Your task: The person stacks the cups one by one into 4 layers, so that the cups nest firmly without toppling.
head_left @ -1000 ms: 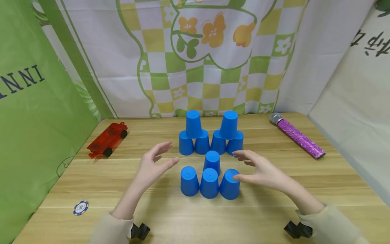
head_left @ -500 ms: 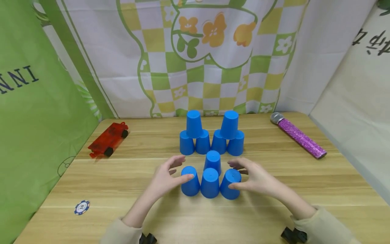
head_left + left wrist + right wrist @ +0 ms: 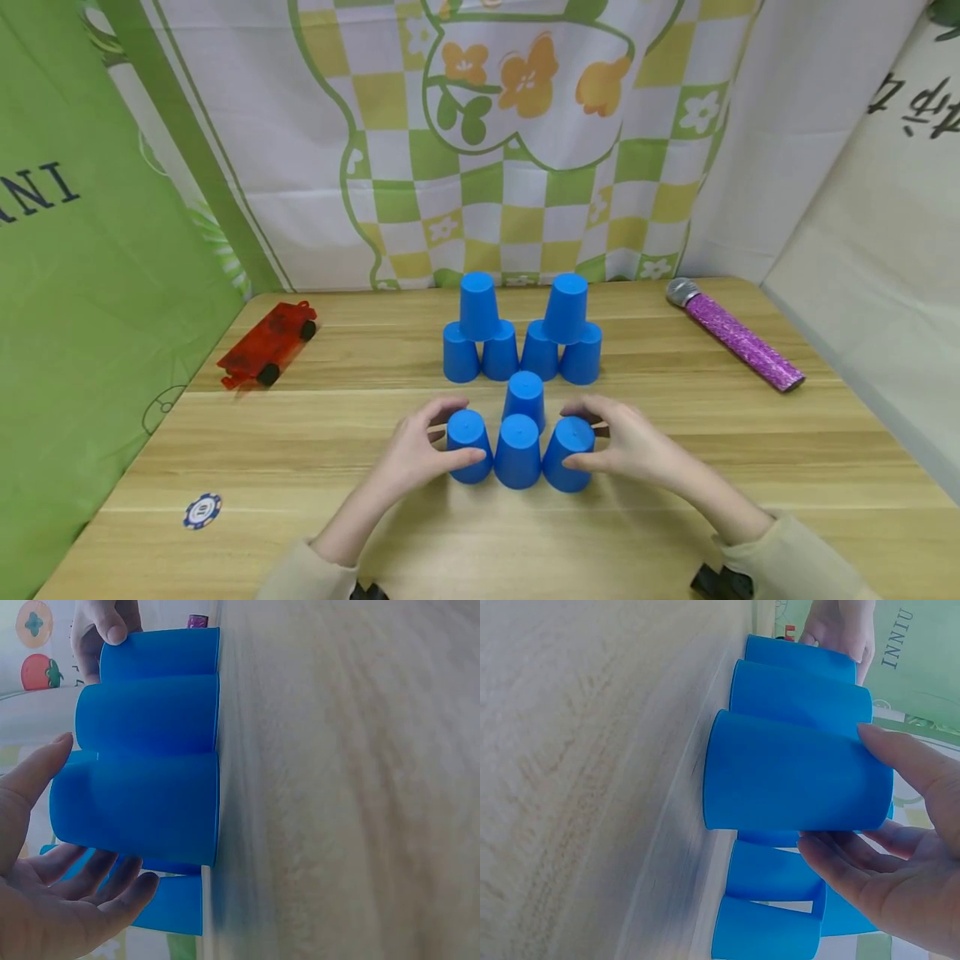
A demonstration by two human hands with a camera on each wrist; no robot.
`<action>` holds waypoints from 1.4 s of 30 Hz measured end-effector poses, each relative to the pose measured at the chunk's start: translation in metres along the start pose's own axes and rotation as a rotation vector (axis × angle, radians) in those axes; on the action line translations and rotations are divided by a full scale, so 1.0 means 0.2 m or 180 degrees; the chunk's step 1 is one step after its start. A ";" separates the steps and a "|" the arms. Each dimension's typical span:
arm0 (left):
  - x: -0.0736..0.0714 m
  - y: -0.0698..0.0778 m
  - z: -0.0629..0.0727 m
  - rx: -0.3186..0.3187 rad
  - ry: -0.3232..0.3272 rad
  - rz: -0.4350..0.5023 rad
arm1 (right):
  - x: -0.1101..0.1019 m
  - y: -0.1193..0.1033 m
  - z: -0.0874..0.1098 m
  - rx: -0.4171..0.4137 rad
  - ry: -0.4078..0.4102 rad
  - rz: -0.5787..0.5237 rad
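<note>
Three cups (image 3: 517, 454) stand upright in a row on the table (image 3: 540, 546). Our left hand (image 3: 414, 452) is half open, curved loosely around the left cup (image 3: 467, 432); whether it touches, we cannot tell. Our right hand (image 3: 632, 440) pinches the right cup (image 3: 573, 435) between thumb and fingers. Compared with half a second ago, the left hand is lower, the right almost unmoved. The back cup (image 3: 524, 395) is partly hidden, and both sleeves (image 3: 311, 573) are cut off below.

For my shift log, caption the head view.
Left grip and right grip flank a front row of three upturned blue cups.
</note>
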State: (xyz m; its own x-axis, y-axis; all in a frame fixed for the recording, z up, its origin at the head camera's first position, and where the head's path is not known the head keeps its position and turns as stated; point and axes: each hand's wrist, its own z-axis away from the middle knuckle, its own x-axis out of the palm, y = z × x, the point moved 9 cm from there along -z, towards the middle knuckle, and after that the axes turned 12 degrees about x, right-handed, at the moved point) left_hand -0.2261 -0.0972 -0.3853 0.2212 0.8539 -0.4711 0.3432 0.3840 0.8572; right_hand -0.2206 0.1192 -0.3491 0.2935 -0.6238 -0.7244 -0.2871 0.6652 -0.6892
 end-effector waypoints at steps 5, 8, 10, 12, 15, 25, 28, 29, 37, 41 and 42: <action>0.00 0.01 0.00 0.0056 0.0035 0.0038 | 0.00 0.01 0.00 0.0027 -0.0008 -0.0029; -0.01 0.02 0.00 0.0084 0.0060 0.0064 | 0.01 0.01 0.00 0.0059 0.0003 -0.0033; -0.01 0.02 0.00 0.0092 0.0077 0.0085 | 0.01 0.01 0.00 0.0078 0.0013 -0.0035; -0.01 0.02 0.00 0.0099 0.0088 0.0095 | 0.01 0.01 0.00 0.0088 0.0028 -0.0030; -0.01 0.02 0.00 0.0123 0.0084 0.0104 | 0.01 0.01 0.00 0.0074 0.0045 0.0003; -0.01 0.01 -0.01 0.0122 0.0037 0.0086 | -0.01 0.00 0.00 0.0088 0.0024 0.0079; 0.00 0.00 -0.01 0.0125 0.0023 0.0085 | -0.04 0.00 0.00 0.0106 0.0034 0.0135; 0.00 0.00 -0.01 0.0125 0.0019 0.0092 | -0.06 -0.01 0.00 0.0110 0.0046 0.0164; 0.00 -0.01 -0.02 0.0085 0.0002 0.0114 | -0.33 -0.08 0.00 0.0136 0.0235 0.0378; 0.00 -0.01 -0.02 0.0070 -0.0012 0.0126 | -0.47 -0.13 -0.01 0.0140 0.0371 0.0464; 0.00 -0.01 -0.02 0.0066 -0.0014 0.0127 | -0.50 -0.14 -0.01 0.0161 0.0405 0.0489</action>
State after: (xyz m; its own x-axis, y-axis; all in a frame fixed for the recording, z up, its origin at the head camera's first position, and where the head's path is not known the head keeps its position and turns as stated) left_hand -0.2315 -0.0974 -0.3864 0.2390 0.8669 -0.4375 0.3529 0.3422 0.8709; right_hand -0.2440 0.1622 -0.2575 0.1314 -0.5580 -0.8194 -0.2725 0.7744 -0.5710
